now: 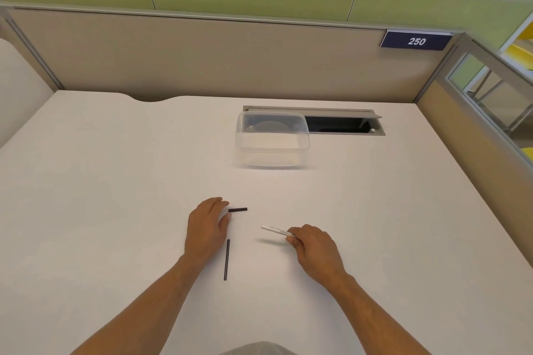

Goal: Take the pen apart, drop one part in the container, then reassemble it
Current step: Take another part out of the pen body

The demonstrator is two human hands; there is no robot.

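Note:
The pen lies in parts on the white desk [115,181]. My right hand [314,251] holds the white barrel [275,230] a little above the desk, its free end pointing left. A short black cap [238,209] rests on the desk just right of my left hand's fingertips. My left hand [206,228] lies palm down with fingers apart, holding nothing, its index finger and thumb close to the cap's left end. A thin black refill [226,259] lies lengthwise beside my left wrist. The clear plastic container [272,140] stands farther back, and I see nothing in it.
Behind the container a cable slot [343,124] with a raised grey flap opens in the desk. A beige partition [202,55] closes off the back, with a blue sign reading 250 [416,41]. A glass side panel [490,95] bounds the right.

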